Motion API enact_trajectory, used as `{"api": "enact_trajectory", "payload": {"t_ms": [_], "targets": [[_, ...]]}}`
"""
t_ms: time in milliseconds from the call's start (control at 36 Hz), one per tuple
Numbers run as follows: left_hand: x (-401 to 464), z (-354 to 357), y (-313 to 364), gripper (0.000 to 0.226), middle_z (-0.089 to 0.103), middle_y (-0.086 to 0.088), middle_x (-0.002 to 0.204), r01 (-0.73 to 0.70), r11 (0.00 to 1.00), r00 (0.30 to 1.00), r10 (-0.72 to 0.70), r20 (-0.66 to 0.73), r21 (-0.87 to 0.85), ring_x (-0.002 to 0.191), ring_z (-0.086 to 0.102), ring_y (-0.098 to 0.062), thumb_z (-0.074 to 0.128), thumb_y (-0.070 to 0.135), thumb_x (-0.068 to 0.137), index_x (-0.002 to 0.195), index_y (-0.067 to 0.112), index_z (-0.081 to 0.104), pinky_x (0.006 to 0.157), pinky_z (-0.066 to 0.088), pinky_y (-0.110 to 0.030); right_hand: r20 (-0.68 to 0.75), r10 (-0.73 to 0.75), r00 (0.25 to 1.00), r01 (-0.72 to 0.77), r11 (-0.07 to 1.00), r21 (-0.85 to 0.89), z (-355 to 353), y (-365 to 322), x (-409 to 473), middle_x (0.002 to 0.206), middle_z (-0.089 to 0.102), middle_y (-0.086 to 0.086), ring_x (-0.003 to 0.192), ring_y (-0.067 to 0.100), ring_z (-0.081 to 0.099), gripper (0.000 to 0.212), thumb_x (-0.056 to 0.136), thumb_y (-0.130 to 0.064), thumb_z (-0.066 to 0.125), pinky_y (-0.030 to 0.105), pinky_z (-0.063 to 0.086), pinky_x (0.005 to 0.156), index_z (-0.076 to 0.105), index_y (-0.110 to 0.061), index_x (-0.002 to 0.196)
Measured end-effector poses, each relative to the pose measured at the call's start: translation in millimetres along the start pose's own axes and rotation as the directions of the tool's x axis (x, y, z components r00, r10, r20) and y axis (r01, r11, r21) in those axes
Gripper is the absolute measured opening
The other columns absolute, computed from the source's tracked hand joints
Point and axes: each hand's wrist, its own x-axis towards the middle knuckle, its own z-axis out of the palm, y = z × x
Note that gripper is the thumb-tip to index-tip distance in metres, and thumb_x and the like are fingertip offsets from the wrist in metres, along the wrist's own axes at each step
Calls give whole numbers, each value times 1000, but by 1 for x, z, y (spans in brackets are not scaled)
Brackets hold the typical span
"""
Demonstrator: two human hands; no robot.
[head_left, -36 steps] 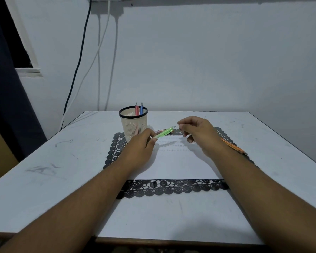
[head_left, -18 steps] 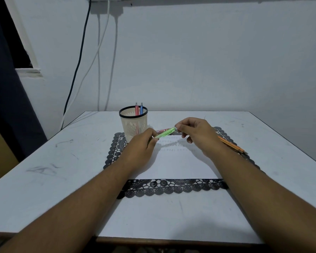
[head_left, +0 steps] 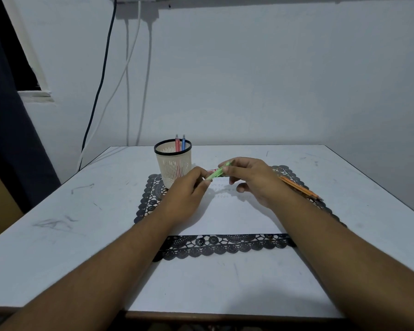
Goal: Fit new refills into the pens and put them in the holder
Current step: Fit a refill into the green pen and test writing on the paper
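Hands have drawn a touch closer together than a moment ago, and the green pen (head_left: 217, 172) now tilts up more steeply toward the right, its upper end tucked in under the right fingers. At the left, the cream mesh holder (head_left: 173, 167) stands on the far left corner of the black lace mat (head_left: 222, 244), with a red pen (head_left: 177, 143) and a blue pen (head_left: 183, 142) upright inside it, just as before. The left hand (head_left: 185, 195) has its fingers curled, thumb and forefinger pinching the lower end of the green pen just above the mat. The right hand (head_left: 251, 179) has its fingertips closed on the pen's upper end; the thumb hangs loose below, clear of the pen. Something red (head_left: 210, 171) shows just behind the green pen, too small to make out. Farther right, orange pens (head_left: 301, 189) lie on the mat's edge beside the right wrist, where they lay earlier. All sits on the white table (head_left: 69, 235).
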Motion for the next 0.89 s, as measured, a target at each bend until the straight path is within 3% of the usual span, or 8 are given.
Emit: {"api": "enact_trajectory", "payload": {"t_ms": [83,194,306,417,528,667,889], "targets": [[-2,1,1,10,67,6,78,23,998,999,-21,36,-62,68,57,-21,54,26,106,99,28,62,67,45,-38,-49,-7,999,11,997,78,8,-1,1,91,75,3,79,17,63,8,98,-14,69,28,47,59,76,-14,99],[-2,0,2,25,74,1,81,75,982,996,-64,64,-173,68,62,-15,48,8,106,103,19,71,73,49,-34,-110,-48,993,79,949,305,15,-10,2,98,77,10,88,23,71,14,109,-17,49,32,59,76,62,-13,105],[-3,-2,7,19,76,-5,87,91,957,990,-57,131,-276,72,62,-15,53,10,106,108,13,72,72,49,-28,-73,-108,991,129,892,434,18,-17,-1,89,65,7,87,26,70,22,113,-18,35,42,59,84,57,-17,113],[-4,1,10,11,75,-9,89,106,929,984,-47,172,-355,74,62,-14,64,9,100,107,11,71,73,50,-28,-64,-125,990,138,778,613,22,-19,-2,83,53,4,71,21,57,23,113,-18,33,39,55,76,56,-18,114],[-3,1,9,11,73,-2,83,95,930,985,-38,166,-354,73,61,-14,62,13,101,100,7,71,71,48,-27,-8,-102,995,76,680,729,19,-20,-4,75,44,2,61,16,39,22,109,-28,40,30,37,61,56,-18,97],[-3,1,8,6,72,-1,82,113,926,987,-62,150,-359,73,60,-14,65,11,99,100,8,71,70,48,-25,37,-110,993,38,611,791,15,-23,-7,66,31,1,60,17,28,43,97,-48,42,33,29,61,45,-15,70],[-4,4,9,3,69,-1,79,99,934,989,-54,140,-343,72,59,-13,67,6,96,97,7,70,70,50,-25,33,-97,995,28,569,822,16,-22,-9,63,24,1,62,18,19,39,89,-46,45,33,26,60,35,-17,65]]}}
